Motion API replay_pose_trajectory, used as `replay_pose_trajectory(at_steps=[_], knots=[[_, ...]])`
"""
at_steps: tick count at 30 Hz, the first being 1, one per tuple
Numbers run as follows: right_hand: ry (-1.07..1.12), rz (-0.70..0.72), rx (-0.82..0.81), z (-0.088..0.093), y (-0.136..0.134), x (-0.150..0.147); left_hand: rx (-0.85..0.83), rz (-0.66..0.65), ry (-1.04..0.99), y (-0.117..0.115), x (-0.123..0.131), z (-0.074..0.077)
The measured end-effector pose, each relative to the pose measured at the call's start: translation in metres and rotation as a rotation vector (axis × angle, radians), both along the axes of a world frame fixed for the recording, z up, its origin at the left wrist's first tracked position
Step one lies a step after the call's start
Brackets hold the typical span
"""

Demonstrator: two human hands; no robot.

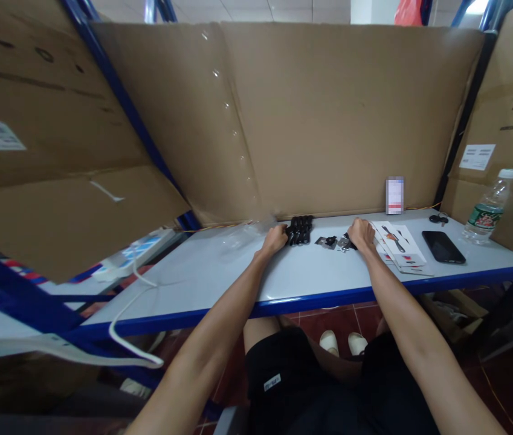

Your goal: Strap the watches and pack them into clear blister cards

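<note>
On the white tabletop, my left hand [275, 238] is closed against the left end of a row of glossy black pieces [300, 229]. They look like short curved handles set side by side. Its fingertips are partly hidden by the hand itself. My right hand [361, 234] is curled, knuckles up, beside the printed sheets [399, 241]. A dark bit shows at its left edge, but what the fingers hold is hidden. Between both hands lie small dark parts [327, 241], with shiny clear or metallic bits around them, too small to name.
Clear plastic wrap [242, 234] lies left of my left hand. A black phone [443, 246], a water bottle [485, 208] and keys [438, 219] are at the right. A lit screen [394, 195] leans on the cardboard wall [329, 121]. A white cable [120, 335] hangs at the left edge.
</note>
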State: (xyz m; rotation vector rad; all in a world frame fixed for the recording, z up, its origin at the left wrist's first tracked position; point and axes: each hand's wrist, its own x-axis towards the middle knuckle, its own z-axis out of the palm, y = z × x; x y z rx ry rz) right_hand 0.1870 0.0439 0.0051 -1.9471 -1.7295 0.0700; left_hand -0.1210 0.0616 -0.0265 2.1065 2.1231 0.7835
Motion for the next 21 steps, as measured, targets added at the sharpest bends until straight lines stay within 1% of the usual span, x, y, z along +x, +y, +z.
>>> replay_pose_trajectory(at_steps=[8,13,21], knots=[[0.003,-0.001,-0.024,-0.001,0.001,0.000,-0.016,0.028,0.078,-0.005,0.006,0.000],[-0.005,0.008,-0.022,-0.002,0.002,0.000,-0.036,-0.003,0.120,-0.008,0.012,0.002],[-0.005,0.008,-0.037,-0.001,0.001,-0.002,-0.063,0.017,0.150,-0.006,0.015,0.003]])
